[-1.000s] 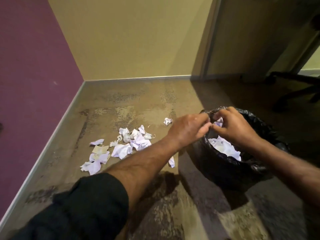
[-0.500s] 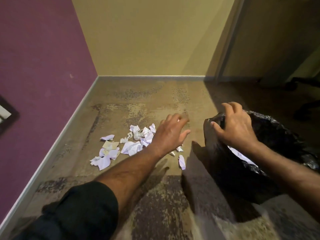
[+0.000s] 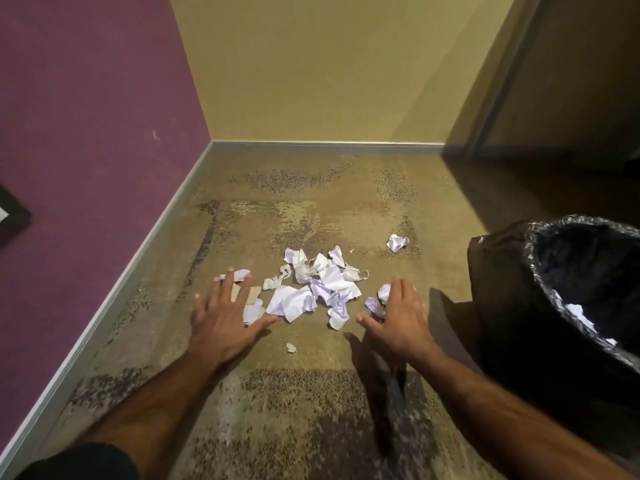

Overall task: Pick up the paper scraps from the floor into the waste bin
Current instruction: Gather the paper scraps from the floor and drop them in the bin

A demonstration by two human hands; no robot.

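A heap of crumpled white paper scraps (image 3: 313,289) lies on the brown carpet. My left hand (image 3: 227,315) is spread flat, palm down, over the scraps at the heap's left end. My right hand (image 3: 398,315) is open with fingers apart at the heap's right end, beside two small scraps (image 3: 379,299). One crumpled ball (image 3: 397,242) lies apart, farther back, and a tiny scrap (image 3: 291,347) lies between my hands. The waste bin (image 3: 498,306), lined with a black bag, stands at the right with white paper inside it.
A purple wall (image 3: 97,133) runs along the left and a yellow wall (image 3: 329,71) closes the back, both with a grey skirting. A dark door frame (image 3: 498,98) stands at the back right. Bare carpet lies in front of my hands.
My right hand has left the bin's rim and come down left to the heap. My left hand has moved to the heap's left end and spread flat. The view has shifted left.
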